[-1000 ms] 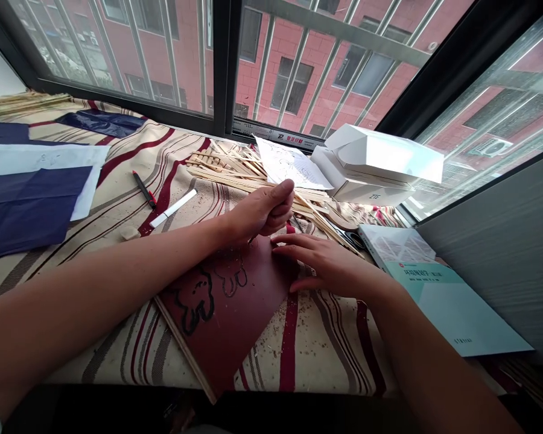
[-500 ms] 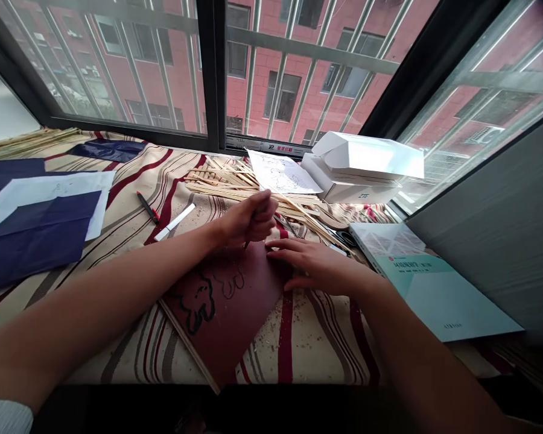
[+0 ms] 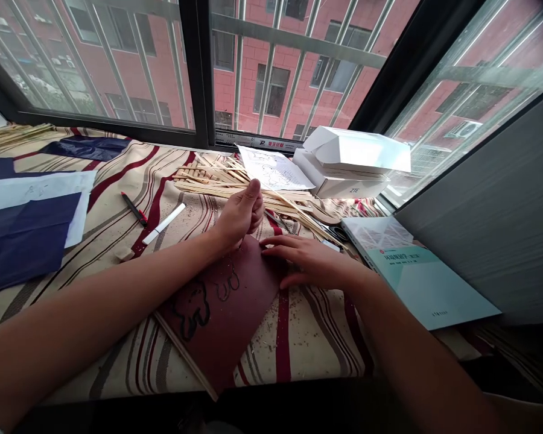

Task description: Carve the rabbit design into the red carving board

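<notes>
A dark red-brown board (image 3: pixel 248 313) lies at an angle on the striped cloth, with a thick black figure and a thinner grey outline on its left part. Above its far edge my left hand (image 3: pixel 243 212) is closed in a fist, thumb on top. Whatever it grips is hidden, apart from a hint of a thin tip pointing down at the board. My right hand (image 3: pixel 301 258) rests with fingers stretched out, its fingertips on the board's right edge. Small crumbs or shavings are scattered over the cloth beside the board.
Thin wooden strips (image 3: pixel 208 176) lie behind my hands, near a drawing sheet (image 3: pixel 274 169) and white box (image 3: pixel 357 154). At right is a pale green book (image 3: pixel 429 277). A red-black pen (image 3: pixel 133 209), white stick (image 3: pixel 164 223) and dark blue sheets (image 3: pixel 27 232) lie left.
The view has shifted slightly, bringing a small pale block into sight beside my left forearm. My left fist has turned a little, thumb more upright. My right hand stays on the board's edge.
</notes>
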Available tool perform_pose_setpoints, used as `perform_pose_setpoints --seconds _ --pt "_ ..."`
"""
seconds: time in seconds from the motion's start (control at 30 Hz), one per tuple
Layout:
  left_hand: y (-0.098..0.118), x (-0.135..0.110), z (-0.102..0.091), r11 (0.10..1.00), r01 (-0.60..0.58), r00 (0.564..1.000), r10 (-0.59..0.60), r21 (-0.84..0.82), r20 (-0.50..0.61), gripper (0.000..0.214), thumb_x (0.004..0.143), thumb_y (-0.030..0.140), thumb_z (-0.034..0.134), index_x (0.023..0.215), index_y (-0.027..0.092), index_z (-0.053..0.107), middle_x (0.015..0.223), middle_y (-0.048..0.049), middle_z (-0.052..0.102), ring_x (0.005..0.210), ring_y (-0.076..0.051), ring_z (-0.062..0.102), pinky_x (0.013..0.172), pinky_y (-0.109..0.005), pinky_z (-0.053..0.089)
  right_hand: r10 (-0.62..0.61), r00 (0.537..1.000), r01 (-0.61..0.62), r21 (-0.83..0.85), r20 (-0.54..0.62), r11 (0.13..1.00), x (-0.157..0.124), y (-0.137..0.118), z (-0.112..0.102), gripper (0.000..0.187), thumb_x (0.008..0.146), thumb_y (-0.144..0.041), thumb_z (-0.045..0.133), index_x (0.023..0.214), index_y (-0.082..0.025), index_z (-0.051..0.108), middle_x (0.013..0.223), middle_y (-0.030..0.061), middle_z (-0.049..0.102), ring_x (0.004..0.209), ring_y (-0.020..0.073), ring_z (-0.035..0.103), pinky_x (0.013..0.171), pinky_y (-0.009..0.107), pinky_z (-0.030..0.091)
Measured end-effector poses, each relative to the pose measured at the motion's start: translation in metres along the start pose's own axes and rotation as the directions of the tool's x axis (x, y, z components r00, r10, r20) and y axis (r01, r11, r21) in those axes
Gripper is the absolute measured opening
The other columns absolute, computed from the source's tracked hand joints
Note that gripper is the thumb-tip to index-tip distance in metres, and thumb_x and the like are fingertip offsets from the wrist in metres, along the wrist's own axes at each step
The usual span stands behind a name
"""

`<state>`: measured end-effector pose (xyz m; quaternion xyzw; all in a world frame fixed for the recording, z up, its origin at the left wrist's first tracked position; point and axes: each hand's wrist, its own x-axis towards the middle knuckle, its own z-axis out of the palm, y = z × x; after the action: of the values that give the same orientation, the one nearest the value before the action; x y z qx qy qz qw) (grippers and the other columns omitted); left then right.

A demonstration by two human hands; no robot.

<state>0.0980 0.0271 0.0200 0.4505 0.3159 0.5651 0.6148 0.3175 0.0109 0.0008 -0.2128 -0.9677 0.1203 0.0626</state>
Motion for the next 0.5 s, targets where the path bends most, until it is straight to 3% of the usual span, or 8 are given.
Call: perform_pose_setpoints --seconds 0.13,0.3,0.4,0.5 --pt "0.003 0.002 -0.011 0.993 0.109 0.972 -0.099 -0.036 0.213 0.073 0.093 0.080 0.068 0.062 0.021 0.040 0.046 0.0101 0.027 0.039 -0.004 0.018 0.037 -0.016 0.018 0.003 1.000 -0.002 0.032 -0.018 0.999 0.000 0.001 0.001 0.065 0.098 -0.052 0.080 0.152 -0.019 0.065 0.164 0.0206 0.060 0.152 0.0364 0.060 0.121 0.057 0.056" --pt "0.001 0.005 -0.021 0.994 0.101 0.879 -0.071 -0.040 0.471 0.075 0.080 0.083 0.082 0.064 0.021 0.042 0.048 0.0113 0.027 0.042 -0.004 0.015 0.037 -0.015 0.019 -0.015 0.999 0.018 0.058 -0.050 0.998 -0.001 0.004 0.002 0.067 0.098 -0.053 0.080 0.153 -0.018 0.065 0.161 0.0215 0.063 0.151 0.0368 0.062 0.121 0.056 0.056" --pt "-0.001 0.006 -0.022 0.992 0.118 0.866 -0.077 -0.051 0.495 0.077 0.076 0.083 0.084 0.064 0.021 0.040 0.049 0.0117 0.027 0.042 -0.003 0.014 0.037 -0.015 0.018 -0.016 0.998 0.021 0.086 -0.055 0.996 -0.001 0.006 0.002 0.066 0.097 -0.053 0.081 0.152 -0.021 0.067 0.160 0.0199 0.064 0.150 0.0364 0.063 0.120 0.056 0.057" --pt "-0.002 0.007 -0.021 0.993 0.096 0.908 -0.059 -0.069 0.415 0.074 0.083 0.083 0.079 0.066 0.022 0.040 0.049 0.0117 0.026 0.042 -0.004 0.013 0.037 -0.015 0.017 -0.008 0.999 0.013 0.109 -0.044 0.994 0.000 0.007 0.000 0.065 0.095 -0.053 0.083 0.151 -0.023 0.068 0.159 0.0182 0.065 0.149 0.0351 0.064 0.120 0.054 0.057"
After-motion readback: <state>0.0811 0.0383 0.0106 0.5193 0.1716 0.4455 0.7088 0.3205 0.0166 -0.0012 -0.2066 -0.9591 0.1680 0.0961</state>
